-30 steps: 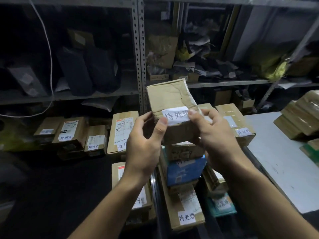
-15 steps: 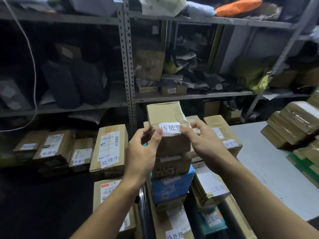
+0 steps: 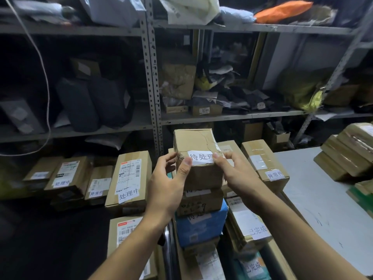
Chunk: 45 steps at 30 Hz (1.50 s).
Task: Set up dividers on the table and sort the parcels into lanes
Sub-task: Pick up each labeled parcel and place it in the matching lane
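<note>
Head view: shelving behind, parcels heaped below.
Table (image 3: 323,199): at right.
Box (image 3: 198,158): atop a stack, held up.
Left hand (image 3: 167,184): fingers grip its left edge.
Right hand (image 3: 238,174): fingers grip its right edge.
Handling: likely light, dented cardboard; hold the sides.

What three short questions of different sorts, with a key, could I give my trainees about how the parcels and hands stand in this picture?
1. True or false: both hands grip the top cardboard box of the middle stack.
2. Which colour is the parcel two places below that box? A) blue B) red C) white
3. Fill in: the white label on the gripped box reads ____.

Key
1. True: the left hand and right hand hold its sides, thumbs on the front.
2. A: the blue parcel lies under a brown box.
3. 待处理
</note>
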{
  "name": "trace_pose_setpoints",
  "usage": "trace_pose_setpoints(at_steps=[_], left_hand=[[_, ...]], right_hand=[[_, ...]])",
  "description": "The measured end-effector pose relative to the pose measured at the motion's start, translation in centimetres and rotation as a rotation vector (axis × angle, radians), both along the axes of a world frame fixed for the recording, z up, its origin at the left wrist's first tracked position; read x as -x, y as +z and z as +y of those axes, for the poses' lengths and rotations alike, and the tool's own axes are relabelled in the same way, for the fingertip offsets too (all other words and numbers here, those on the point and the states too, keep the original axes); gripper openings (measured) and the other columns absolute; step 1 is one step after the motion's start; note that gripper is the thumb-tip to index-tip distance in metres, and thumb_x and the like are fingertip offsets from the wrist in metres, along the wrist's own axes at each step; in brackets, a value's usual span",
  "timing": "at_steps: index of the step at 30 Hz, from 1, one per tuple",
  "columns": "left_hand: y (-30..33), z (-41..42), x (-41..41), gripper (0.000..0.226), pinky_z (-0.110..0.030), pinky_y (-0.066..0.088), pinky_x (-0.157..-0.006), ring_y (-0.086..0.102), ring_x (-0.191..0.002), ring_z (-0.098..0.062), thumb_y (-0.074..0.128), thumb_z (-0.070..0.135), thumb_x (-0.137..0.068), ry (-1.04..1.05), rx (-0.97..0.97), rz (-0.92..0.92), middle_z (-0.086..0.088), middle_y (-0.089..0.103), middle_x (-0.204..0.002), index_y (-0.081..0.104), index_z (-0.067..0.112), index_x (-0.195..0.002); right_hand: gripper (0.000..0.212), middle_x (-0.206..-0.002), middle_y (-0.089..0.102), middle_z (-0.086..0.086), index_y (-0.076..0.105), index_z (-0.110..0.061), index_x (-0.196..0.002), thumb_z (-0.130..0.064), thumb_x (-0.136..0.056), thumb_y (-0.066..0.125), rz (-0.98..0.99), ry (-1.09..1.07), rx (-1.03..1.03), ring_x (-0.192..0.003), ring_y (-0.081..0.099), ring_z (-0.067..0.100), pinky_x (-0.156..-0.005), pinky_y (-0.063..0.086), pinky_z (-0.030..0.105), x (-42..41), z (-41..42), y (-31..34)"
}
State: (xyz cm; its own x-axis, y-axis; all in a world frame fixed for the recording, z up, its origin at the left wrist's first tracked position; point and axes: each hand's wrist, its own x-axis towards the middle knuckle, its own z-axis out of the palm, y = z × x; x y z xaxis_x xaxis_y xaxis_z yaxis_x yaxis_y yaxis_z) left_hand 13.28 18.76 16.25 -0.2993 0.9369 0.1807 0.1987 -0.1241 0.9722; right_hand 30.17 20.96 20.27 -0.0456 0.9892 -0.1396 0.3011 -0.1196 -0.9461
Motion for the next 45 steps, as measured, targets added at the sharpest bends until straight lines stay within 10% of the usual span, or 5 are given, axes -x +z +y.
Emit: trace_pose_setpoints(at_steps=[5,13,25,39,45], left_hand=[[0.1,0.1,-0.2,0.085,-0.025,0.052,-0.085,0.056,-0.110,0.001,0.046,0.095,-0.060,0.001,0.012,-0.017,0.023,0.060,-0.115,0.051,0.039,-0.125],[1.0,-0.4,-0.1,0.055,0.001,0.043,-0.064,0.050,-0.096,0.027,0.054,0.074,-0.076,-0.012,-0.024,-0.032,0.030,0.055,-0.105,0.046,0.046,-0.123],[2.6,-4.7,5.9,0.081,-0.021,0.033,-0.094,0.034,-0.128,0.004,0.045,0.084,-0.073,0.170,-0.107,0.320,0.016,0.037,-0.149,0.029,0.049,-0.144],[-3.5,-4.2,31.2,0.092,-0.024,0.033,-0.100,0.045,-0.130,-0.003,0.058,0.082,-0.064,0.373,0.038,0.254,0.011,0.049,-0.142,0.042,0.035,-0.141],[-10.3,0.6,44.2,0.092,-0.032,0.041,-0.096,0.052,-0.118,-0.010,0.056,0.074,-0.066,0.408,0.190,0.123,0.004,0.053,-0.133,0.045,0.021,-0.140]], right_hand=[[0.069,-0.106,0.067,-0.013,0.054,-0.026,-0.120,-0.075,-0.072,0.043,0.042,0.028,-0.017,-0.084,0.064,-0.007,-0.057,0.045,0.008,-0.4,0.0,-0.2],[0.078,-0.149,0.048,-0.004,0.040,-0.037,-0.143,-0.072,-0.075,0.047,-0.054,0.005,-0.184,-0.132,0.047,0.012,-0.094,0.047,0.027,-0.8,-0.6,0.3],[0.074,-0.160,0.029,-0.002,0.032,-0.028,-0.152,-0.061,-0.088,0.050,-0.426,0.106,-0.791,-0.145,0.019,0.006,-0.112,0.017,0.024,5.1,-4.0,2.3],[0.082,-0.155,0.037,-0.009,0.030,-0.027,-0.153,-0.064,-0.084,0.054,-0.433,0.495,-0.617,-0.136,0.024,-0.005,-0.097,0.005,-0.009,29.9,0.0,-1.2],[0.073,-0.144,0.053,-0.001,0.035,-0.030,-0.149,-0.064,-0.088,0.056,-0.463,0.505,-0.246,-0.128,0.053,0.016,-0.094,0.042,0.026,42.9,7.1,-8.0]])
